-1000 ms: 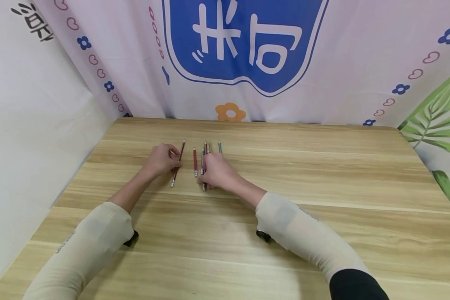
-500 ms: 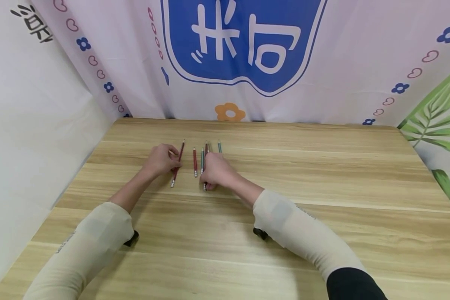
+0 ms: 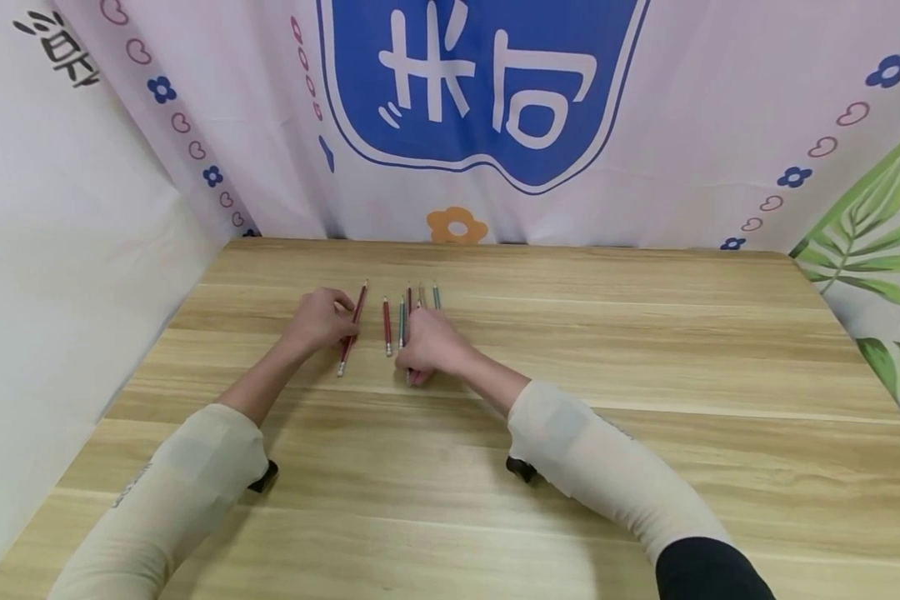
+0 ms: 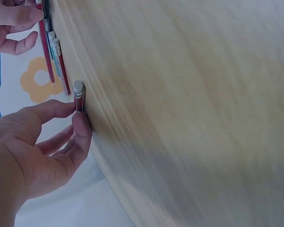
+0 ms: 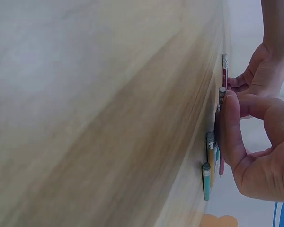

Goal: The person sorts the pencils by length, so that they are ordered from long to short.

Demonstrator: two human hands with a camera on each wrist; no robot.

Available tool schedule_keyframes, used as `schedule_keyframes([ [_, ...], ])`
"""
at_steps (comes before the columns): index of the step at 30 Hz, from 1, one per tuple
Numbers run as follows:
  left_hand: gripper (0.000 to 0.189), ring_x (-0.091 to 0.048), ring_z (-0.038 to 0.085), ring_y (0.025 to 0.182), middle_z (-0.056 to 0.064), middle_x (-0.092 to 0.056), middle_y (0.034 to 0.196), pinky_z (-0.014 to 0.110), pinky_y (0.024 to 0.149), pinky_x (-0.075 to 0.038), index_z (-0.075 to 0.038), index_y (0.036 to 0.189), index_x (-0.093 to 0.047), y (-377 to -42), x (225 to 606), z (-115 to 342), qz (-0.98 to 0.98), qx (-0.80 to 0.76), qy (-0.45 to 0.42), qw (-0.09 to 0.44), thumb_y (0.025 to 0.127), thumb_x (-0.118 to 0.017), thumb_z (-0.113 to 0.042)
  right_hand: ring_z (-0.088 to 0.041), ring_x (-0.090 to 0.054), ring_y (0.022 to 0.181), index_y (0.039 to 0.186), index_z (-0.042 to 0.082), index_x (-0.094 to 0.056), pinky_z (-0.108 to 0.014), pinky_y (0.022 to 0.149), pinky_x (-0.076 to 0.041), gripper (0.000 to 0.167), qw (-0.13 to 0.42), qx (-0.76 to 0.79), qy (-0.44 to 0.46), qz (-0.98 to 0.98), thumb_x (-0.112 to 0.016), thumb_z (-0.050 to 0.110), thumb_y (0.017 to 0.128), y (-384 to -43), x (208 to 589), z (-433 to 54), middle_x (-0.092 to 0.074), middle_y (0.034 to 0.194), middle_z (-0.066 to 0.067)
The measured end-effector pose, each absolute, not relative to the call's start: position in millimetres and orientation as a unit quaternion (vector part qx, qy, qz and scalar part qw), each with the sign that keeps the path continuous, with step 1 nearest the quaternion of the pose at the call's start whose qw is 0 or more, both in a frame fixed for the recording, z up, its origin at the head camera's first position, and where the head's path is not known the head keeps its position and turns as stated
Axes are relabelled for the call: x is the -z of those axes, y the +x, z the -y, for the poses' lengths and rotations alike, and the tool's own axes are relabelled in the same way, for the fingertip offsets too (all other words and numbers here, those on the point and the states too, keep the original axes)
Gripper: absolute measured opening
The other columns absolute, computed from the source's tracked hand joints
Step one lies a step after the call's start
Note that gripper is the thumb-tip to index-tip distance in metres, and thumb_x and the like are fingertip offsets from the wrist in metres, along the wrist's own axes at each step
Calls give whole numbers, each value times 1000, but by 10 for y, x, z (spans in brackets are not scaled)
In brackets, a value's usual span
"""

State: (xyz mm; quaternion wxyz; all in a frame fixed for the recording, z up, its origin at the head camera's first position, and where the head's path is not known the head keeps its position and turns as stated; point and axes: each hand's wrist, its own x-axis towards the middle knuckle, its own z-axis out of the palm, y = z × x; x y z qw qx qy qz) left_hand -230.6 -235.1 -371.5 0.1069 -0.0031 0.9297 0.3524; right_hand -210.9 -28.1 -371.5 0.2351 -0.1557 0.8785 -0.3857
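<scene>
A dark red pencil (image 3: 358, 304) with a white eraser lies slanted on the table, leftmost in the head view. My left hand (image 3: 321, 321) pinches it between thumb and forefinger, its eraser end (image 4: 78, 90) sticking out in the left wrist view. To the right, my right hand (image 3: 433, 343) bends over a group of pencils. In the right wrist view, its thumb and forefinger pinch a pencil (image 5: 222, 91) near the eraser; the hand hides most of its length. A short red pencil (image 3: 387, 327) and a teal pencil (image 3: 402, 315) lie between the hands.
Under and beyond my right hand lie a tan pencil (image 3: 422, 294), another dark red pencil (image 3: 409, 293) and a green-blue pencil (image 3: 437, 295). The wooden table (image 3: 645, 333) meets a printed curtain (image 3: 682, 125) at the back and a white sheet (image 3: 82, 233) on the left.
The right hand shifts slightly over its group, and the gap between the dark red and tan pencil tips beyond it widens a little. The left hand keeps its pinch on its pencil.
</scene>
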Motion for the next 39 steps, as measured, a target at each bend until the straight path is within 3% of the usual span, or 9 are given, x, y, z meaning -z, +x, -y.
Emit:
schedule_keyframes([
  [3,39,-71,18,68,27,-73,97,29,63,-65,15,126,-60,-2306,3716,2347,-929,-354,-6,111,91,-73,2,-18,-69,51,67,0,-59,-27,53,-64,28,233,400,-160,-872,-75,-3,89,-2086,3719,258,-70,61,-10],
  [8,38,-69,17,68,25,-73,93,23,61,-62,15,124,-61,-2305,3730,2360,-929,-352,-3,111,89,-72,3,-18,-68,51,86,-3,-59,-31,56,-65,16,230,434,-169,-854,-74,-5,89,-2056,3720,192,-70,66,-12],
  [12,37,-68,16,68,20,-73,90,21,59,-59,13,123,-62,-2298,3741,2363,-932,-346,3,109,89,-72,2,-18,-66,49,92,-4,-55,-34,55,-66,17,222,456,-163,-847,-71,-8,89,-2056,3726,119,-69,67,-14],
  [21,35,-70,17,68,23,-74,95,27,64,-64,13,125,-61,-2292,3730,2322,-919,-376,-2,121,93,-69,1,-19,-66,52,102,-6,-57,-32,54,-65,20,210,464,-151,-847,-72,-9,89,-2086,3721,-19,-69,73,-15],
  [30,38,-70,18,67,29,-72,101,30,67,-67,15,127,-58,-2309,3702,2270,-899,-418,2,130,92,-67,4,-21,-68,55,100,-2,-58,-34,57,-66,19,212,457,-132,-854,-75,-3,90,-2121,3693,-130,-70,73,-14],
  [39,37,-70,18,65,30,-72,100,29,65,-67,16,126,-58,-2323,3702,2213,-896,-426,18,124,91,-66,4,-18,-66,56,101,-4,-57,-32,57,-66,21,205,480,-111,-846,-73,-8,87,-2147,3687,-307,-70,75,-14],
])
